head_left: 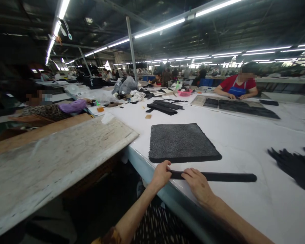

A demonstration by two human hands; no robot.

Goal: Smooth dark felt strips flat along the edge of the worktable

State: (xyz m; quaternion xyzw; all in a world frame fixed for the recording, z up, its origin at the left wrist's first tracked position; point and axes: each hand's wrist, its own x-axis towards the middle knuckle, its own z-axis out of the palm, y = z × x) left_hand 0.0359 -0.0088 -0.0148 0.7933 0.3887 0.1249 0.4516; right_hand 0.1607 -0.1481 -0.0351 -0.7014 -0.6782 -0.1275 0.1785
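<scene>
We see a narrow black strip lying on the white tabletop, its long axis running left to right across our view, nearly level and dipping only slightly to the right. Its free, blunt end points right; the other end lies near the table's slanting edge, in the left hand, whose fingers are curled and closed on it. The right hand lies just beside, fingers bent over the strip; its thumb is hidden from us, so we cannot tell whether it pinches or only presses.

Just beyond the strip, and roughly parallel to it along the near edge, a dark fuzzy panel lies flat. Dark fringed pieces lie to our right, more black strips farther back. To our left is a stained pale board. Across the table we see a co-worker in red with a blue apron, under rows of tube lights.
</scene>
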